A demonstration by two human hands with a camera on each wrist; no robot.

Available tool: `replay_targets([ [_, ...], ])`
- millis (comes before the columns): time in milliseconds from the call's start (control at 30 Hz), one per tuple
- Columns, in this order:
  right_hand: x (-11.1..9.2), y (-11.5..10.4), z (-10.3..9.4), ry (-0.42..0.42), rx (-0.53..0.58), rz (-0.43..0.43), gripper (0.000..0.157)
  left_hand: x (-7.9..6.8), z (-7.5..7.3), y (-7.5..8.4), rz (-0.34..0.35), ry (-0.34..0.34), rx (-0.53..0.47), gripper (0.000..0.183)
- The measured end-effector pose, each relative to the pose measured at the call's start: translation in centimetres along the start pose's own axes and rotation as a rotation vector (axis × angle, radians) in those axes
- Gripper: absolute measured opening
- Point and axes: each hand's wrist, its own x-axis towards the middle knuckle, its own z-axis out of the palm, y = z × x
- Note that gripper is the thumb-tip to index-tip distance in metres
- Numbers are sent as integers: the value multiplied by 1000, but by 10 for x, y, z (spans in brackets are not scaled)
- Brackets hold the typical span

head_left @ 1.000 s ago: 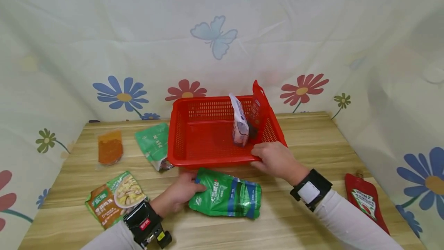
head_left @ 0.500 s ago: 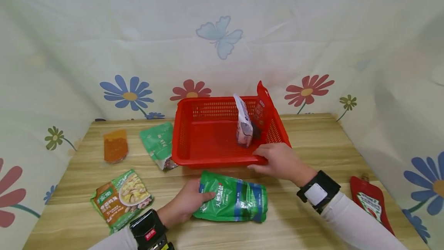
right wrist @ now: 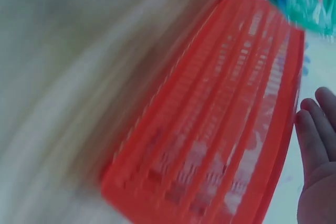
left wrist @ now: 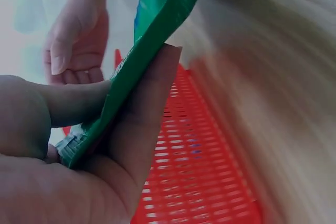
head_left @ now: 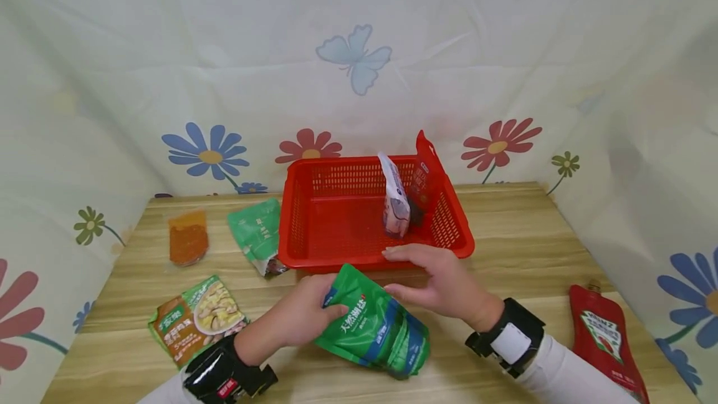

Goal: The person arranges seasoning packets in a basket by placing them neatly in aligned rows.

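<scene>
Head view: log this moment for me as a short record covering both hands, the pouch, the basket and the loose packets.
Left hand: pinches the green pouch by one end
Right hand: fingers extended at the basket's near side; grips nothing
Pouch pose: tilted, in front of the basket; contact with the table unclear
Red basket: white packet and red packet standing in its right part
Table left: orange packet, brown-and-green packet, light green packet
Table right: red Heinz pouch

counted at one wood-grain table (head_left: 505, 223): two hands (head_left: 297, 313) (head_left: 443, 282), two black wrist straps (head_left: 215, 370) (head_left: 518, 323), one red basket (head_left: 336, 262), two green pouches (head_left: 364, 323) (head_left: 257, 229), two red pouches (head_left: 424, 179) (head_left: 608, 345), one white packet (head_left: 396, 204), one orange packet (head_left: 188, 239), one brown-and-green packet (head_left: 179, 324).
</scene>
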Motion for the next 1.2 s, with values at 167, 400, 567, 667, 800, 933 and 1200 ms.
replay_targets([
  [167,-2,-15,12,-9,140,80,54,-4,-5,10,58,-13,55,23],
  [400,-4,-23,24,-141,396,248,50,-8,-13,22,131,3,133,19],
  [567,-9,-15,37,-369,559,372,42,-10,-21,32,197,-17,150,19],
  [667,-13,-13,47,-420,644,384,41,-11,-29,39,228,-16,199,19],
  [800,-16,-15,61,-368,703,360,46,-14,-40,48,253,-14,266,18],
  [933,-14,-20,73,-288,747,325,54,-16,-49,57,310,-20,343,12],
  [1200,-10,-30,83,-202,734,245,61,-17,-62,72,358,-39,391,11],
])
